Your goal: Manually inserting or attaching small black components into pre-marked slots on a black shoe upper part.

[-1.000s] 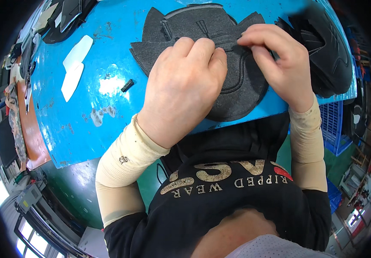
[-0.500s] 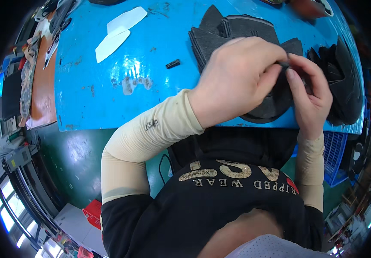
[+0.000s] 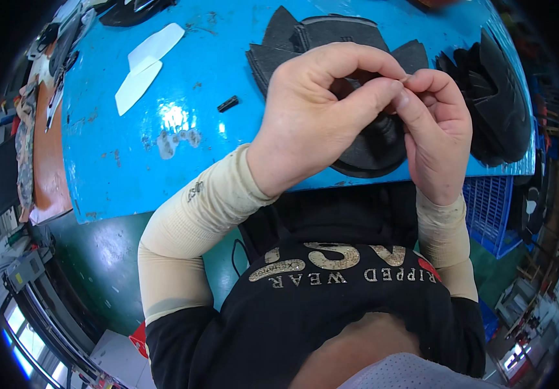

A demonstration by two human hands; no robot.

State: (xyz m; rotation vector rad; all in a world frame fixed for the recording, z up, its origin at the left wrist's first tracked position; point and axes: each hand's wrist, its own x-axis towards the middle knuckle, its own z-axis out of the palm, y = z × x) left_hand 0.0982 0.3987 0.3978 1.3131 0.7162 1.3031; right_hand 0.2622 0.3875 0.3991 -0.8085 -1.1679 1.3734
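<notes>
My left hand [image 3: 321,107] is closed in a pinch, thumb and forefinger meeting over a stack of black cut pieces [image 3: 341,29]. Fingertip to fingertip with it, my right hand [image 3: 438,123] pinches too, its other fingers curled in. Whatever lies between the fingertips is too small to make out. The stack of flat, dark sheet pieces with pointed flaps lies on the blue table [image 3: 221,152], partly hidden by my left hand. A small black strip [image 3: 228,104] rests on the table left of my left hand.
A second pile of black pieces [image 3: 496,104] lies at the right edge of the table. White flat cut-outs [image 3: 140,81] lie to the left, with dark items [image 3: 133,11] beyond them. A blue plastic crate [image 3: 490,214] stands below the table's right side.
The whole view has shifted, moving the table leftward in the picture. My fingertips have come closer together; the small dark bit seen between them earlier no longer shows.
</notes>
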